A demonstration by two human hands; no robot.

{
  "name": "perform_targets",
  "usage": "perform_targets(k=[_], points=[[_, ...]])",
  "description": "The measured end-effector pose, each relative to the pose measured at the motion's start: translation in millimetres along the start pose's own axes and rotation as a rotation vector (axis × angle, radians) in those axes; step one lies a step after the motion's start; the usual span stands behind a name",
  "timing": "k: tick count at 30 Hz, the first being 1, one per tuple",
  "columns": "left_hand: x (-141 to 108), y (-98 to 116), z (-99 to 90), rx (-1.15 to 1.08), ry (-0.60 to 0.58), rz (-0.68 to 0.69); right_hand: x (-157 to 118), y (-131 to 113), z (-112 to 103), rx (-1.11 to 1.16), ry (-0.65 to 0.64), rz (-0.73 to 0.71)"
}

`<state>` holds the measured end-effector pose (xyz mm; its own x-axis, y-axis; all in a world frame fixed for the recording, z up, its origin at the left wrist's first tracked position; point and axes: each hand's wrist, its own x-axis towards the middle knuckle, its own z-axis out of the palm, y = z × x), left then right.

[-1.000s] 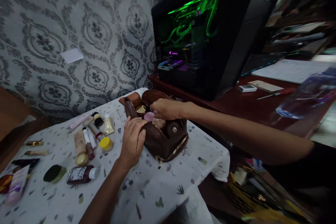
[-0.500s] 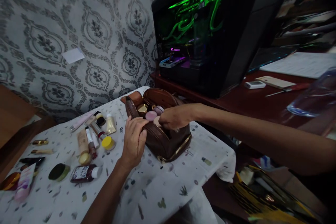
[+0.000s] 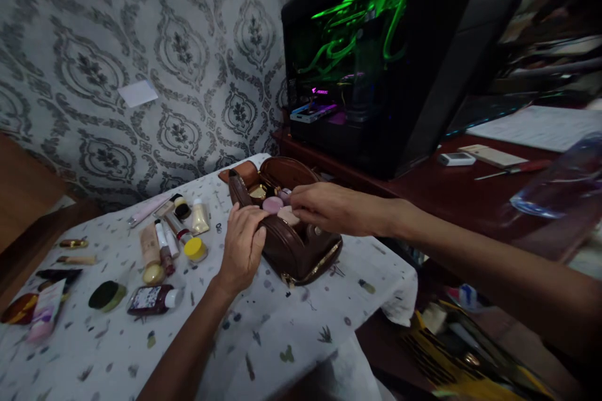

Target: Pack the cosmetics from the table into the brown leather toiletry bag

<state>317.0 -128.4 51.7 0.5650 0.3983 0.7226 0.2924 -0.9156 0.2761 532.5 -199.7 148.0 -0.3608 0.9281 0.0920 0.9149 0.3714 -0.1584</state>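
Note:
A brown leather cosmetic bag (image 3: 305, 263) stands unzipped on the patterned tablecloth (image 3: 263, 351). My left hand (image 3: 242, 244) is closed over the bag's left rim, fingers on the edge and thumb against the outside. Over the bag's opening is my right hand (image 3: 324, 207), its fingers bent together and pointing in at the contents. Its fingertips are partly hidden, so what they pinch is unclear. Inside the bag lie a pink round compact (image 3: 272, 204), a beige round piece (image 3: 288, 215) just under my right fingers, and a gold-topped item (image 3: 258, 192).
On the cloth's left lie a yellow-lidded jar (image 3: 195, 249), a dark red bottle (image 3: 149, 299), a dark-lidded jar (image 3: 106, 296), a cream tube (image 3: 200, 217) and several other cosmetics. A black computer case (image 3: 357, 138) stands behind on the desk (image 3: 423, 194). A screwdriver (image 3: 517, 169) lies there.
My right hand has risen slightly and shifted right, uncovering more of the beige piece. My left hand stays on the rim. The view has shifted a little.

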Motion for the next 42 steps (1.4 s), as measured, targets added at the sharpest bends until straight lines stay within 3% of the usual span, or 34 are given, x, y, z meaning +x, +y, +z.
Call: perform_targets(k=[6,10,13,23,30,42], points=[[0,1,-0.2,-0.015,0.007,-0.003,-51,-8,24,0.063,0.112,-0.032],[0,1,-1.0,-0.011,0.000,0.010,-69,-13,42,0.133,0.240,-0.084],[0,1,-1.3,-0.008,0.001,0.005,-67,-18,43,0.143,0.252,-0.078],[0,1,-1.7,-0.015,-0.001,-0.001,-25,-28,33,-0.013,0.056,-0.029],[0,1,-2.3,-0.025,-0.014,0.007,-36,-26,52,-0.047,0.204,0.018],[-13,-3,-5.8,0.079,-0.072,0.042,-38,-37,73,0.039,0.591,0.076]])
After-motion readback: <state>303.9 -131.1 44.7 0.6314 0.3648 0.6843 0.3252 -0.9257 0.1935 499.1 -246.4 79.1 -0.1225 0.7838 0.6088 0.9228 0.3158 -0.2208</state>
